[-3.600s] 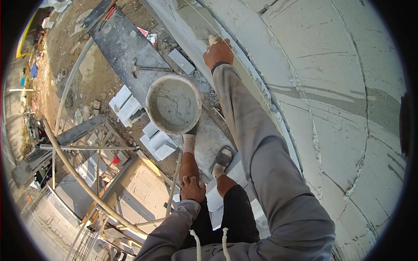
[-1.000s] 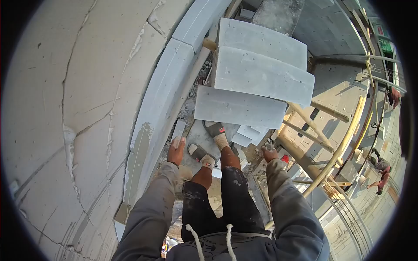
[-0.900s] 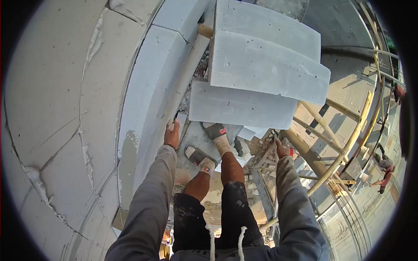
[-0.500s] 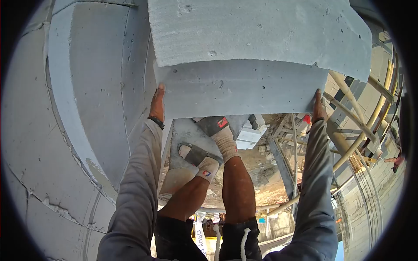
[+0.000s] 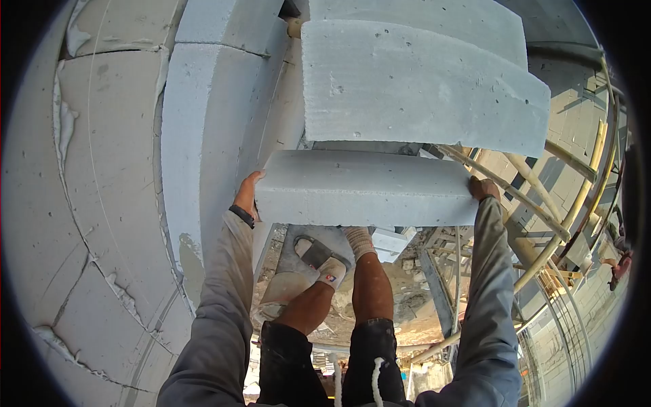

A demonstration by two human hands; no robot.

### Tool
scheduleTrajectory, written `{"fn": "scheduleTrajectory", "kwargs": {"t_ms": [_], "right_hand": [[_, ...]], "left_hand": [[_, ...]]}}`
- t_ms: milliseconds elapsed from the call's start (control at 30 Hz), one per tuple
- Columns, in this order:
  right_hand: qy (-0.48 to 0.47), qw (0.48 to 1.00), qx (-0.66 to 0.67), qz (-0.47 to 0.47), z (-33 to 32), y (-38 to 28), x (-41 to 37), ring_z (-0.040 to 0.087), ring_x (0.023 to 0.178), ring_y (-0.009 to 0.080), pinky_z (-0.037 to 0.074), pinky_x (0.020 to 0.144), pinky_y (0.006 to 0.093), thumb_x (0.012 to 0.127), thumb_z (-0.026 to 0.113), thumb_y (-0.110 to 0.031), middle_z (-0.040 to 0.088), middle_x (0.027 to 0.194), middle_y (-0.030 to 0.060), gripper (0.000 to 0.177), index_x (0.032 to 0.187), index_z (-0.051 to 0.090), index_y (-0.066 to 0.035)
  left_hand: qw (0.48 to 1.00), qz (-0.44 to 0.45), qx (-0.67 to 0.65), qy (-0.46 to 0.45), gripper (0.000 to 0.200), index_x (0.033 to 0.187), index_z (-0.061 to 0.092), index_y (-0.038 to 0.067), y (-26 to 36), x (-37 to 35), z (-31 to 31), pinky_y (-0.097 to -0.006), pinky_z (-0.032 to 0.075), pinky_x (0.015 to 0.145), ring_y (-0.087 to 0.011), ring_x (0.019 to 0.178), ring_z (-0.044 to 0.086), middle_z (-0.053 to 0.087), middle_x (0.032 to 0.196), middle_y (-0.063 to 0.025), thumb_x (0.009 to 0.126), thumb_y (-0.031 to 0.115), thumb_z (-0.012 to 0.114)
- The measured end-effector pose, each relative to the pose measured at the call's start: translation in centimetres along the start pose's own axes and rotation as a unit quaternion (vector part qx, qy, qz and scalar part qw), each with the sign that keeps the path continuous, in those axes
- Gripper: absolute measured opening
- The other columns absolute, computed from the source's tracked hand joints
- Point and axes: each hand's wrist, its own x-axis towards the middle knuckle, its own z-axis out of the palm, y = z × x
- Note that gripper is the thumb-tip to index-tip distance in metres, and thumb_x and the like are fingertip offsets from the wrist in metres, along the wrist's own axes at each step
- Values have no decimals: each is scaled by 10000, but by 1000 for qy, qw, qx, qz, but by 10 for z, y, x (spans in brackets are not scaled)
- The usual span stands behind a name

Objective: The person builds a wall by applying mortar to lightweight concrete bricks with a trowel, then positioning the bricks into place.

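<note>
A long pale-grey concrete block is held level between my two hands, in front of my thighs and above my feet. My left hand grips its left end, fingers partly hidden beneath. At the opposite end, my right hand is pressed round the block's edge. Just beyond the held block lie further blocks, the nearer one a large grey block. A gap separates it from the one I hold.
On the left rises a block wall with mortar squeezed from its joints. Bamboo scaffold poles stand on the right. Below, my sandalled foot rests on a grey board. White blocks and rubble lie lower down. Part of another person shows far right.
The held block has come away from under the other blocks, towards me, and its top face now shows. Both hands moved with it, still gripping its ends. My view has shifted.
</note>
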Motion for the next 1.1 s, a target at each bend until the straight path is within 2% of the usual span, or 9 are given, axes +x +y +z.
{"fn": "scheduleTrajectory", "kwargs": {"t_ms": [100, 233, 400, 700, 767, 800, 900, 1033, 1100], "right_hand": [[-2, 995, 97, -14, -8, -6, -5, 439, 1232, 327, 352, 996, 440, 817, 467, -601, 487, 1286, 222, 723, 1226, 527, -8], [243, 898, 118, -347, -12, -65, -129, 181, 1355, 350, 146, 1051, 572, 707, 629, -616, 311, 1410, 193, 893, 1383, 351, -103], [106, 834, -70, -537, 4, -129, -224, 96, 1372, 392, 73, 1086, 571, 609, 759, -507, 109, 1491, 170, 1090, 1453, 141, -200], [182, 810, -180, -527, 18, -151, -213, 193, 1326, 422, 136, 1056, 588, 629, 749, -310, 164, 1448, 226, 1046, 1454, 121, -170], [105, 836, -225, -489, 8, -159, -222, 304, 1243, 398, 206, 1020, 564, 646, 712, -272, 286, 1351, 222, 1008, 1453, 125, -132], [174, 809, -221, -516, 16, -156, -216, 362, 1162, 368, 249, 980, 539, 623, 720, -275, 345, 1264, 214, 1032, 1451, 130, -101], [165, 812, -226, -512, 12, -158, -218, 359, 1167, 368, 264, 965, 538, 596, 733, -279, 346, 1268, 226, 1079, 1454, 104, -102], [196, 798, -207, -532, 4, -163, -233, 375, 1137, 360, 283, 947, 535, 574, 730, -253, 356, 1252, 226, 1109, 1457, 74, -101], [162, 808, -190, -533, -9, -160, -251, 380, 1131, 385, 284, 962, 542, 526, 722, -222, 357, 1251, 238, 1144, 1457, 68, -103]], "left_hand": [[998, -2, -55, -33, 618, 1286, 431, 45, -1, 5, -3, -528, 377, 939, -310, 1163, 474, 480, 1272, -158, 866, 499, 444], [996, 59, -51, 49, 667, 1328, 391, 51, -34, -12, -16, -555, 336, 963, -294, 1206, 439, 449, 1313, -154, 888, 553, 371], [989, 32, 16, 146, 642, 1347, 386, 62, -96, -56, -51, -487, 384, 907, -272, 1112, 523, 520, 1259, -123, 902, 525, 386], [920, 115, 310, 211, 413, 1035, 631, -26, -177, -145, -102, -327, 463, 754, -207, 893, 612, 662, 930, -117, 873, 340, 532], [925, 72, 297, 225, 430, 1058, 619, -23, -181, -160, -98, -340, 462, 762, -227, 908, 612, 654, 969, -134, 857, 350, 545], [928, 28, 290, 231, 452, 1081, 607, -21, -178, -167, -92, -352, 461, 770, -247, 924, 612, 646, 1008, -151, 842, 360, 557], [969, 116, 155, 152, 447, 1135, 577, -15, -216, -156, -99, -322, 457, 790, -193, 926, 598, 642, 998, -107, 862, 337, 549], [961, 155, 188, 127, 439, 1155, 565, -11, -226, -157, -102, -299, 444, 821, -153, 939, 581, 634, 996, -76, 880, 329, 539], [958, 149, 188, 155, 537, 1074, 606, -9, -237, -156, -102, -377, 435, 801, -287, 910, 610, 648, 936, -172, 843, 469, 520]]}}
